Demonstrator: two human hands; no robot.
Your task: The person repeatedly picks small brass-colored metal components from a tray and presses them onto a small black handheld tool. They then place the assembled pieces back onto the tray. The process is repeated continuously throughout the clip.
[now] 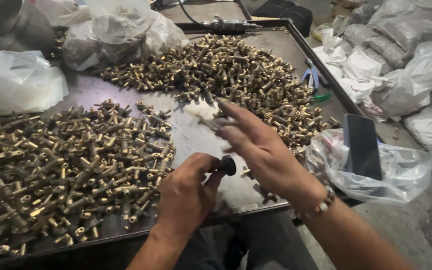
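- Left hand [186, 192] pinches a small dark round knob [228, 165] near the metal tray's [276, 45] front edge.
- Right hand [261, 147], fingers spread and blurred, hovers just above the knob, between the two heaps of brass fittings [66, 170].

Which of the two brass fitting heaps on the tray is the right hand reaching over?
The far heap, toward the tray's back right. The right hand hovers at its near edge; the near-left heap lies beside the left hand.

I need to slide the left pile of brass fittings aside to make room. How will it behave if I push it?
The left pile is loose, separate metal pieces, so it would probably spread and scatter, not move as one. The fittings look solid, so likely heavy for their size. On the smooth metal tray they may slide and partly roll.
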